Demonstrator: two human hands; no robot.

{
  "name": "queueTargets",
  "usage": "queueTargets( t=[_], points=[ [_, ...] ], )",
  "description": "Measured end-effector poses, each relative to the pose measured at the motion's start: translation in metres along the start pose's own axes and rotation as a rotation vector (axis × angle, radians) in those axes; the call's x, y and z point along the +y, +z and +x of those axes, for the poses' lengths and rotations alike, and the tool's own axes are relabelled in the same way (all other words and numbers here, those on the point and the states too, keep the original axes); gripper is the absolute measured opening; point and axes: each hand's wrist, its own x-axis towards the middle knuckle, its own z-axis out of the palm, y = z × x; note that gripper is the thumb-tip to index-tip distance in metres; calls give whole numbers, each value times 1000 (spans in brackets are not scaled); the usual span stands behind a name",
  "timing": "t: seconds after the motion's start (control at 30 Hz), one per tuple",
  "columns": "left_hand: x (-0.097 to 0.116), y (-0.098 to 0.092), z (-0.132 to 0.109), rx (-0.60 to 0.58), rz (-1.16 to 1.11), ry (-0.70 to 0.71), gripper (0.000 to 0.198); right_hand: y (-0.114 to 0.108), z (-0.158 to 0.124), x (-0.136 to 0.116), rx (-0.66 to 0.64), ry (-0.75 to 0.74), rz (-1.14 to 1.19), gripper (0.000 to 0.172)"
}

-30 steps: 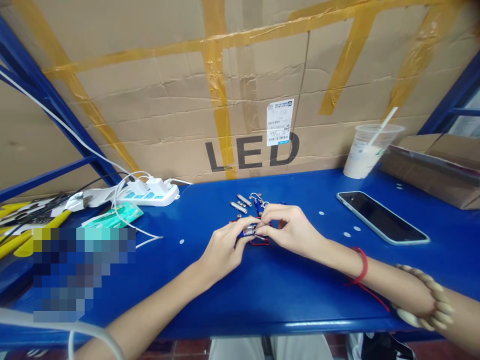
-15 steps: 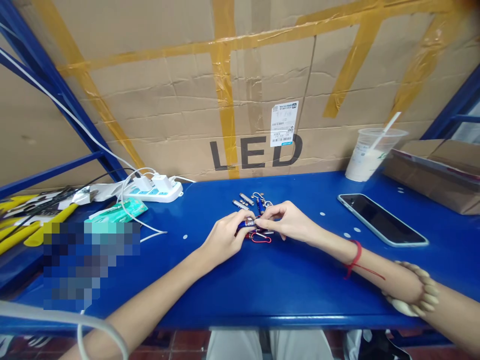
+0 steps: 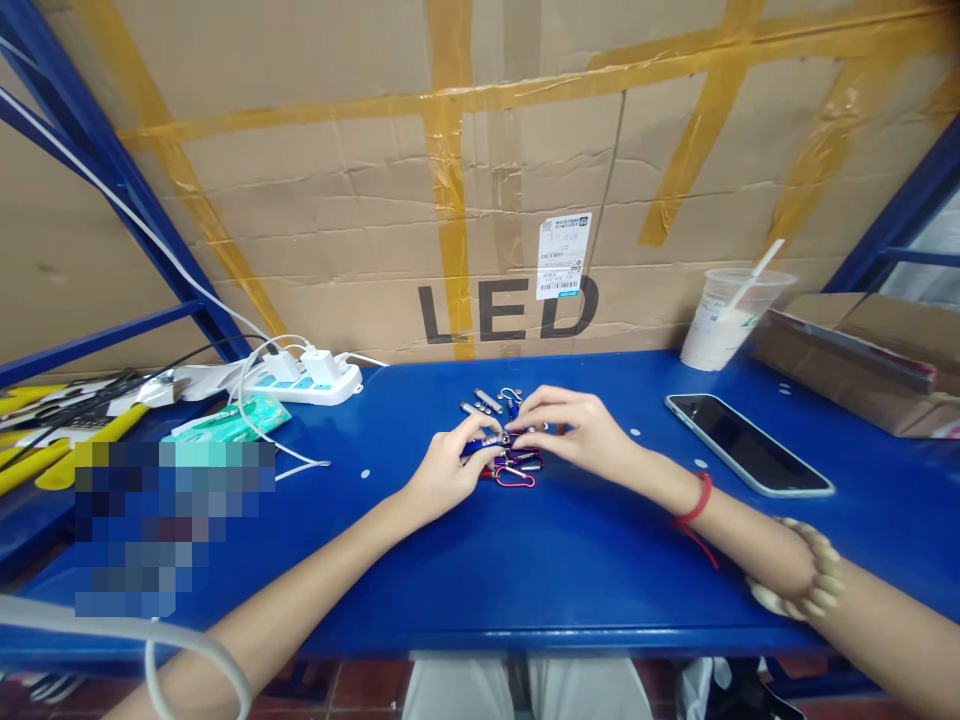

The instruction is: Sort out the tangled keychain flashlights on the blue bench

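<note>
— Blue bench (image 3: 525, 570) under a taped cardboard wall (image 3: 300, 220). What's out to the left of the fingers?

— I see yellow-handled tools (image 3: 45, 465), a green packet (image 3: 225, 420) and a white power strip (image 3: 300, 380), all well apart from the left hand (image 3: 442, 475). That hand's fingers are curled closed around the blue body of a small torch (image 3: 491, 441), thumb on top.

— And the other end?

— Its silver tip sits between both sets of fingertips. The right hand (image 3: 581, 435) pinches it from the right, fingers closed on it. Compared with a second ago, both hands have drifted toward the loose silver parts (image 3: 484, 403) just beyond the fingertips, and the red carabiner (image 3: 516, 478) now lies uncovered on the bench, just on my side of them. The grip hasn't changed, so I judge the same fiddling at the tip is still going on.

— Farther right?

— A phone (image 3: 746, 443) lies well apart from the fingers, and a cup (image 3: 724, 320) with a straw stands beyond it.
</note>
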Motion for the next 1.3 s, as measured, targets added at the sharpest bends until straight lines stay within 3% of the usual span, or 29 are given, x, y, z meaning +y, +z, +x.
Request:
queueTargets(
  t=[0.1,0.27,0.37,0.53,0.67,0.83,1.03,1.3],
  points=[
    [2,2,-2,-42,-47,-13,7,4,-4,-1,-45,-182,-110,20],
    [2,5,-9,-56,60,33,9,14,-9,-6,-26,-246,-141,20],
    [1,5,-13,-15,180,157,7,20,-12,-12,-3,-162,-47,20],
    [-4,3,-14,68,420,380,12,26,-12,-20,4,103,114,18],
    [-11,0,-10,41,572,458,16,27,-9,-16,-59,181,184,17],
    [-9,-4,-6,-40,439,353,9,20,-6,-9,-130,152,209,18],
    [-1,-6,-4,-66,179,156,14,12,-4,-6,-94,210,199,22],
    [5,2,-14,-139,47,184,13,11,-12,-12,-151,27,130,20]
  ],
)
